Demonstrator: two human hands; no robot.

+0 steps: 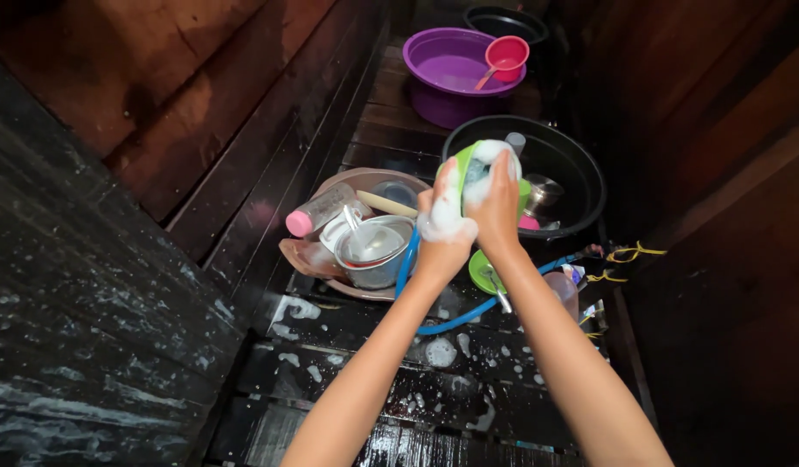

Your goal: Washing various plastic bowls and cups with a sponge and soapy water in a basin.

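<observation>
- my left hand [445, 216], thick with white foam, grips the near edge of a green plastic bowl [468, 164] held up on its side at about the middle of my view.
- my right hand [496, 201] is pressed into the bowl's soapy inside, fingers curled against it; i can't tell whether it holds a sponge.
- behind the bowl, toward 1 o'clock, a black tub [581, 177] holds a metal pot [543, 195].
- at 9 o'clock of my hands, a brown basin [347, 182] carries a metal pot with a spoon [375, 251] and a pink-capped bottle [317, 212].
- a blue hose [455, 320] runs over the wet, foam-spotted wooden floor [365, 372] below my wrists.
- at 12 o'clock, a purple basin [442, 65] with a pink dipper [506, 55].
</observation>
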